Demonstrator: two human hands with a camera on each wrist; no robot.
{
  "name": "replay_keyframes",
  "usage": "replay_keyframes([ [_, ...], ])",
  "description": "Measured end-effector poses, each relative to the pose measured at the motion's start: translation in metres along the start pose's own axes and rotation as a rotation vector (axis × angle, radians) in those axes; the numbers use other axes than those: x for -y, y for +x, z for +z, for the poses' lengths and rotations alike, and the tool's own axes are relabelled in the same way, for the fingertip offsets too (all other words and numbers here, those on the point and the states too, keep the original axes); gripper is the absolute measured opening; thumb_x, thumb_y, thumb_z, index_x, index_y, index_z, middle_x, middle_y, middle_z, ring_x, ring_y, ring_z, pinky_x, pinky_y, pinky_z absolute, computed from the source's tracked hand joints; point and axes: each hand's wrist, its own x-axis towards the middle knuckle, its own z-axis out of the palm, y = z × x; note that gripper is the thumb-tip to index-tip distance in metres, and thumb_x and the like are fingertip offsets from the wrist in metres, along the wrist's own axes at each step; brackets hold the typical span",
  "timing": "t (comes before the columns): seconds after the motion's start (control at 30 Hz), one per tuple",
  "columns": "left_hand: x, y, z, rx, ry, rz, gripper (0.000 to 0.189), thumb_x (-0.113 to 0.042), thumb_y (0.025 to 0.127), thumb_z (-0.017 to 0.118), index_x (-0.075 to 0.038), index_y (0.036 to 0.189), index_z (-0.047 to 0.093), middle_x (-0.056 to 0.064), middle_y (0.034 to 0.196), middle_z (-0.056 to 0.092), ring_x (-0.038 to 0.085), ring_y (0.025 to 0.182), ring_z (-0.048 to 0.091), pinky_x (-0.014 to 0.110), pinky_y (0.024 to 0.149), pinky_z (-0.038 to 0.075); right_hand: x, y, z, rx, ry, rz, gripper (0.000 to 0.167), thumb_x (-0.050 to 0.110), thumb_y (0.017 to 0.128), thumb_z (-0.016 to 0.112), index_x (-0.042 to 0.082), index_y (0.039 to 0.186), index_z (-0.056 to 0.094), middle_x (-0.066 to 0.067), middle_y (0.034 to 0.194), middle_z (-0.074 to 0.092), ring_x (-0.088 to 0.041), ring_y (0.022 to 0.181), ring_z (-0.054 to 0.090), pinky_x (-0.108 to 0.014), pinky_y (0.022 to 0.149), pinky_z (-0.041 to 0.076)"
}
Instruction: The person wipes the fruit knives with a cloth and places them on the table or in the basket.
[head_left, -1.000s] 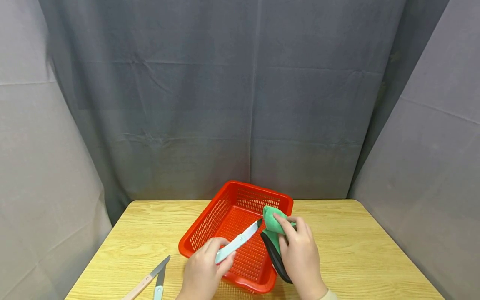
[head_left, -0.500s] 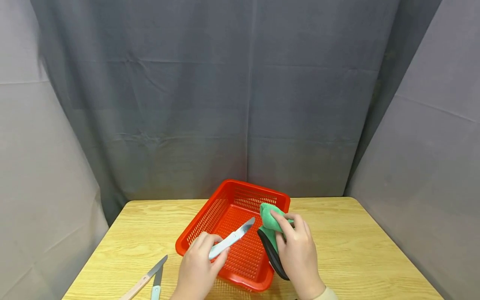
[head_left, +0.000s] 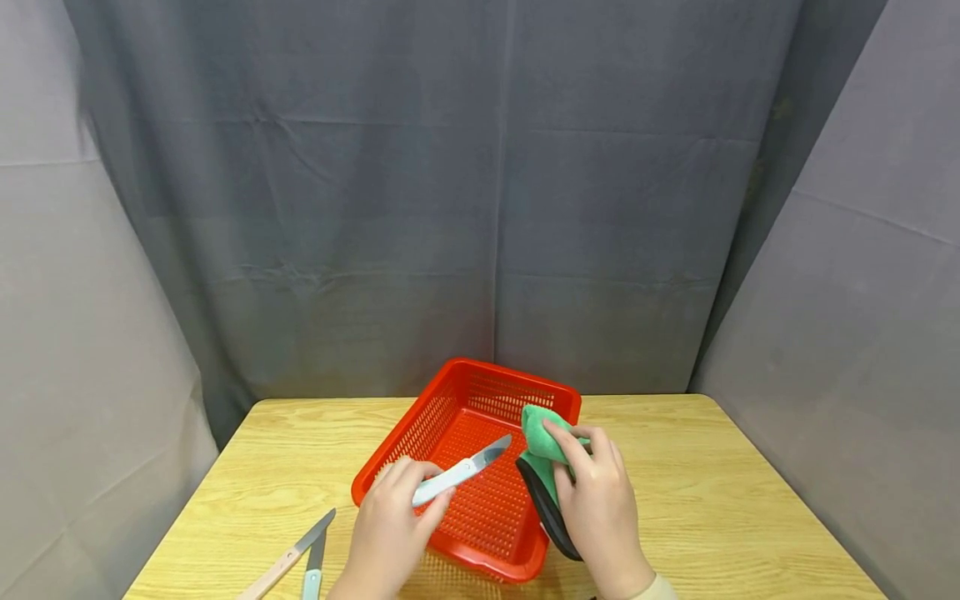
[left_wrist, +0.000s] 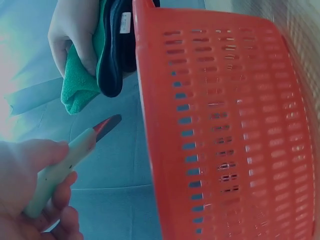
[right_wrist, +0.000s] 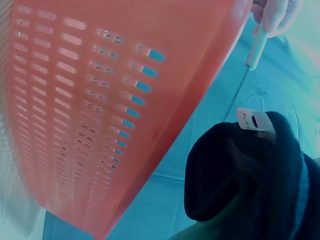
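Observation:
My left hand point(head_left: 390, 521) pinches a small knife point(head_left: 450, 482) by its pale mint handle between thumb and fingers. The short blade points up and right over the red basket. In the left wrist view the same knife point(left_wrist: 62, 170) has its tip just below a folded green cloth point(left_wrist: 80, 82), apart from it. My right hand point(head_left: 603, 504) grips that cloth point(head_left: 542, 435), whose other face or lining is black point(head_left: 551, 517), at the basket's right side. A white tag shows on the black part point(right_wrist: 235, 175) in the right wrist view.
The perforated red plastic basket point(head_left: 480, 517) stands slightly turned on the wooden table point(head_left: 712, 500). At the front left lie two more knives, one with a pinkish handle point(head_left: 277, 571), one with a mint handle point(head_left: 312, 575); their blades overlap. Grey curtains point(head_left: 375, 208) enclose the table's back and sides.
The left hand has drawn the knife left, so its tip, earlier at the cloth's edge, now stands clear of it. The right hand and cloth barely move.

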Motion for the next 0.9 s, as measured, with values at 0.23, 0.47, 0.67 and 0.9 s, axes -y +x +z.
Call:
replay_keyframes([
  [0.23, 0.006, 0.008, -0.002, 0.074, 0.01, 0.005, 0.028, -0.017, 0.075, 0.092, -0.018, 0.093, 0.071, -0.014, 0.081, 0.058, 0.003, 0.073, 0.043, 0.021, 0.065, 0.041, -0.009, 0.006, -0.004, -0.006, 0.009, -0.018, 0.06, -0.012, 0.069, 0.085, 0.017, 0.121, 0.075, -0.016, 0.105, 0.062, -0.031, 0.082, 0.06, -0.043, 0.068, 0.056],
  [0.47, 0.014, 0.015, 0.002, 0.153, 0.012, 0.004, 0.025, -0.017, 0.077, 0.091, -0.016, 0.091, 0.069, -0.013, 0.08, 0.056, 0.003, 0.071, 0.045, 0.021, 0.064, 0.043, -0.016, 0.009, -0.007, 0.013, 0.009, -0.006, 0.057, -0.011, 0.072, 0.084, 0.017, 0.121, 0.075, -0.016, 0.105, 0.062, -0.032, 0.083, 0.06, -0.044, 0.07, 0.055],
  [0.67, 0.021, 0.022, 0.008, 0.233, 0.019, 0.006, 0.022, -0.018, 0.081, 0.088, -0.016, 0.09, 0.068, -0.013, 0.08, 0.055, 0.004, 0.071, 0.045, 0.021, 0.065, 0.043, -0.016, 0.008, -0.007, 0.015, 0.012, -0.018, 0.058, -0.012, 0.07, 0.085, 0.015, 0.12, 0.075, -0.015, 0.105, 0.062, -0.031, 0.083, 0.06, -0.044, 0.071, 0.054],
  [0.9, 0.029, 0.028, 0.016, 0.351, 0.053, 0.011, 0.022, -0.019, 0.084, 0.086, -0.016, 0.088, 0.065, -0.01, 0.078, 0.057, 0.006, 0.069, 0.048, 0.024, 0.064, 0.045, -0.015, 0.007, -0.007, 0.02, 0.01, -0.038, 0.058, -0.012, 0.069, 0.085, 0.015, 0.12, 0.075, -0.015, 0.105, 0.062, -0.029, 0.083, 0.059, -0.043, 0.071, 0.054],
])
